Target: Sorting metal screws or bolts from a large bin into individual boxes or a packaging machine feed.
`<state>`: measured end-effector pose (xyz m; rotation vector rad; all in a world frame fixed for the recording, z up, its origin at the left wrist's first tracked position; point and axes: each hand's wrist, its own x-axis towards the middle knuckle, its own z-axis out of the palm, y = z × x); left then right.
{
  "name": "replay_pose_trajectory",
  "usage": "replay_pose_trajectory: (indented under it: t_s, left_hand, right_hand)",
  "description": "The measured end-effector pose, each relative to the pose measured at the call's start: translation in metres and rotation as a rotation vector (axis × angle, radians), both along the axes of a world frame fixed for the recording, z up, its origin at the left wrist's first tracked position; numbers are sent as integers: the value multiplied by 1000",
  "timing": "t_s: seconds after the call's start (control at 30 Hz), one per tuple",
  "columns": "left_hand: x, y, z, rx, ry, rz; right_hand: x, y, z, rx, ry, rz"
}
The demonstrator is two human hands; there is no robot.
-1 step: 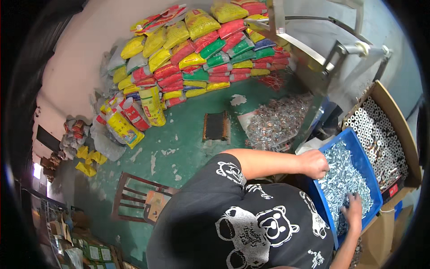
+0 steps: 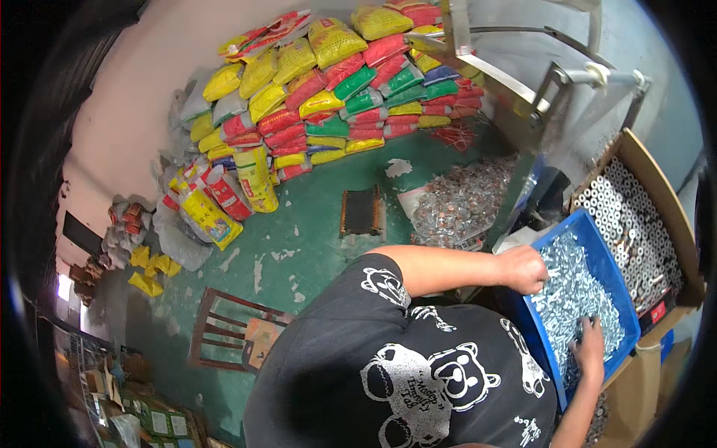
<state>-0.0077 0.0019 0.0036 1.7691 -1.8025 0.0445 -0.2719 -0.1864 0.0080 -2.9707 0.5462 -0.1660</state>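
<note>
A blue plastic tray point(image 2: 626, 313) on the right holds a heap of small, silvery metal pieces point(image 2: 571, 280), like bolts or sleeves. My left hand point(image 2: 523, 269) is closed in a fist at the tray's left side, over its rim. Its fingertips are turned away, so what they hold is hidden. Lower down, my right hand point(image 2: 590, 349) reaches into the heap with its fingers apart. Those fingers touch the metal pieces, and their tips are partly lost among them.
Beyond the tray, a cardboard box point(image 2: 683, 224) holds many white-ended cylindrical parts. A metal frame point(image 2: 556, 89) rises above. Small clear packets point(image 2: 463, 201) are heaped on the floor. Stacked sacks point(image 2: 336, 97) line the wall; a wooden chair point(image 2: 213, 328) stands at left.
My right hand's fingers have shifted slightly among the metal pieces. My left hand stays at the tray's rim.
</note>
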Motion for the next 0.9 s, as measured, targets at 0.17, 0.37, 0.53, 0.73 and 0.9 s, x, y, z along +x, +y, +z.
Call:
replay_pose_trajectory:
  t_s: [0.17, 0.37, 0.53, 0.73, 0.9]
  left_hand:
    - [-1, -4, 4, 57, -50, -20]
    - [-1, 1, 8, 124, -94, 32]
    - [-1, 1, 7, 108, -89, 44]
    - [-6, 0, 5, 67, -44, 35]
    - [-5, -1, 0, 51, -18, -7]
  right_hand:
    - [1, -10, -8, 156, 129, -128]
    - [4, -15, -11, 106, 96, -35]
    - [5, -19, -15, 173, 35, -1]
    - [2, -47, -31, 251, -102, -19]
    - [-2, -55, -12, 573, -259, -430]
